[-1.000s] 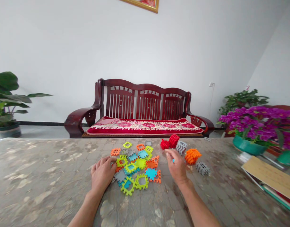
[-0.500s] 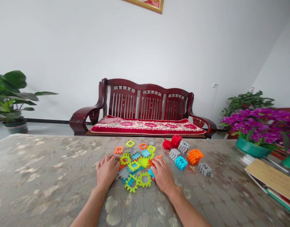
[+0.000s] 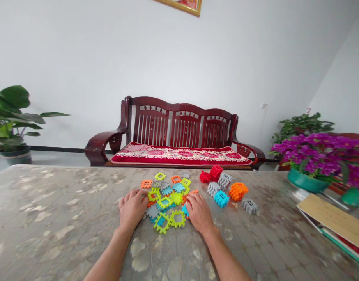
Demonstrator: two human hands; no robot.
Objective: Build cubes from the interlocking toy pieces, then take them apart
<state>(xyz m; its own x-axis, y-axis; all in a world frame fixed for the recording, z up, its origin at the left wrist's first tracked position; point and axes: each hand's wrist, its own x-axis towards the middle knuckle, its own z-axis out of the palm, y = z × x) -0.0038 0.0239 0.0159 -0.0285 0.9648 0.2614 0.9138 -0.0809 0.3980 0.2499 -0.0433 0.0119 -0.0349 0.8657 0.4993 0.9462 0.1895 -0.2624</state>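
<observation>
A heap of flat plastic tiles (image 3: 167, 197) in green, blue, orange and grey lies on the marbled table (image 3: 65, 222). My left hand (image 3: 131, 208) rests palm down on the heap's left edge, fingers curled over a tile. My right hand (image 3: 199, 210) lies on the heap's right edge, fingers bent down onto blue and orange tiles. Whether either hand grips a tile is hidden. To the right stand built cubes: red (image 3: 216, 172), grey (image 3: 213, 189), blue (image 3: 221, 198), orange (image 3: 238, 191) and another grey (image 3: 250, 205).
A pot of purple flowers (image 3: 316, 160) and stacked books (image 3: 334, 222) sit at the table's right side. Behind the table stands a dark wooden bench (image 3: 179, 132) with a red cushion. A leafy plant (image 3: 12, 125) is at far left.
My right hand left a blue cube beside the other cubes and moved left onto the tile heap. My left hand stayed on the heap's left edge.
</observation>
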